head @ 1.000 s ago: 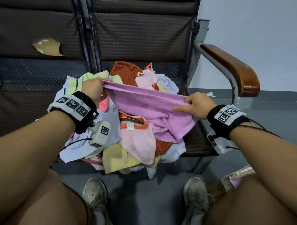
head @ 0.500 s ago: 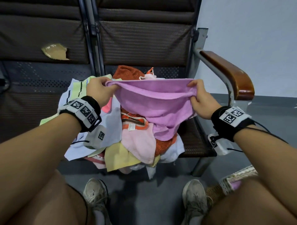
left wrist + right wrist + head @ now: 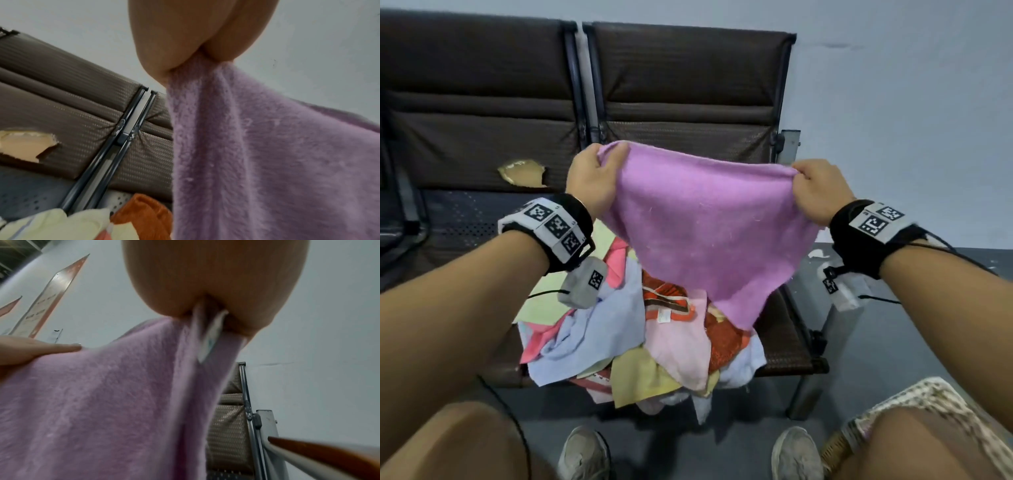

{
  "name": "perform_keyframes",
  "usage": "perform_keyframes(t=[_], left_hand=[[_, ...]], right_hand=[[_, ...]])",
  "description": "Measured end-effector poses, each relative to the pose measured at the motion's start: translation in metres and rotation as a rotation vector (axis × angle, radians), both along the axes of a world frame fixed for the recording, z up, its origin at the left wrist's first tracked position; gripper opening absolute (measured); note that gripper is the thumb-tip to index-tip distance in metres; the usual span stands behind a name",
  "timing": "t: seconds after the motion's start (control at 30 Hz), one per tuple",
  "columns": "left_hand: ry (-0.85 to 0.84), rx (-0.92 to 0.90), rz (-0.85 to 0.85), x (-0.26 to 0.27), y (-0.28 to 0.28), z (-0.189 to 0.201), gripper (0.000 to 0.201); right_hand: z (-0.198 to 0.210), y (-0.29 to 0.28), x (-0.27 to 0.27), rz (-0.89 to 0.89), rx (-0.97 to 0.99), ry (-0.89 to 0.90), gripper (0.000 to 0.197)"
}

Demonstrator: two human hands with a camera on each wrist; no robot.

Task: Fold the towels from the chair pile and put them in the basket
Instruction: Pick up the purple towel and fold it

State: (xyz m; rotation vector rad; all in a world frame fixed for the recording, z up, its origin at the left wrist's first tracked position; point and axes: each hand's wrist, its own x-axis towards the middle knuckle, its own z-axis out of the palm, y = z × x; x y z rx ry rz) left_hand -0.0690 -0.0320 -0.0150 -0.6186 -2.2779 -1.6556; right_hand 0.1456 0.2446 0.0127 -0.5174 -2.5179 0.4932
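A purple towel (image 3: 709, 226) is held up by its top corners, one pinched in the left hand (image 3: 590, 178), the other in the right hand (image 3: 818, 188). The chair (image 3: 688, 85) is half hidden behind it. Below, the pile (image 3: 640, 342) covers the seat; a basket (image 3: 914, 401) is glimpsed beside the right knee.

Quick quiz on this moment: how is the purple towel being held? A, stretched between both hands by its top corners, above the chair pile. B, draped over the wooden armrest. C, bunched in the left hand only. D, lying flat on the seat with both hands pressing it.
A: the left hand and the right hand each pinch a top corner of the purple towel, which hangs spread above the pile on the chair.
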Motion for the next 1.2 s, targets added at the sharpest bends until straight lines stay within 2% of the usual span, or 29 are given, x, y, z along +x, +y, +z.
perform_keyframes(t=[0.1,0.2,0.27,0.37,0.47,0.57,0.67,0.73,0.8,0.87,0.93,1.0,1.03,1.1,1.17,1.2], left_hand=[[0.047,-0.060,-0.021,-0.001,-0.009,0.020,0.048],[0.032,-0.013,-0.013,-0.005,-0.015,0.031,0.045],[-0.029,0.041,-0.014,-0.006,-0.015,0.036,0.039],[-0.150,0.125,0.000,0.002,-0.007,0.042,0.032],[-0.331,0.322,0.001,0.018,0.015,0.050,0.026],[-0.491,0.448,-0.141,0.051,0.040,0.060,0.022],[-0.481,0.346,-0.295,0.092,0.062,0.061,0.029],[-0.411,0.249,-0.446,0.117,0.071,0.057,0.026],[-0.365,0.155,-0.562,0.130,0.072,0.055,0.023],[-0.454,0.187,-0.606,0.132,0.068,0.057,0.018],[-0.490,0.225,-0.560,0.124,0.064,0.058,0.020],[-0.364,0.197,-0.433,0.111,0.061,0.055,0.027],[-0.324,0.191,-0.422,0.106,0.060,0.053,0.037],[-0.331,0.151,-0.610,0.101,0.056,0.051,0.057],[-0.418,0.107,-0.828,0.097,0.054,0.051,0.054],[-0.483,0.101,-0.856,0.094,0.054,0.052,0.048]], right_hand=[[0.027,0.000,0.002,-0.042,-0.084,0.087,0.038],[0.040,0.002,0.004,-0.017,-0.259,0.057,0.040],[0.044,0.003,0.005,0.025,-0.410,0.059,0.040],[0.048,-0.001,0.001,-0.007,-0.596,0.086,0.036],[0.049,-0.015,-0.009,-0.075,-0.744,0.125,0.038],[0.050,-0.037,-0.019,-0.056,-0.840,0.083,0.037],[0.050,-0.060,-0.028,0.067,-0.977,0.072,0.025],[0.053,-0.077,-0.026,0.209,-1.105,0.020,0.026],[0.053,-0.085,-0.024,0.251,-1.103,0.006,0.034],[0.051,-0.085,-0.021,0.195,-1.031,0.044,0.033],[0.050,-0.081,-0.018,0.176,-0.961,0.022,0.023],[0.050,-0.078,-0.015,0.258,-0.880,-0.048,0.031],[0.051,-0.077,-0.013,0.317,-0.846,-0.083,0.036],[0.055,-0.078,-0.010,0.423,-0.860,-0.119,0.035],[0.057,-0.075,-0.012,0.480,-0.895,-0.125,0.029],[0.059,-0.072,-0.014,0.486,-0.892,-0.117,0.024]])
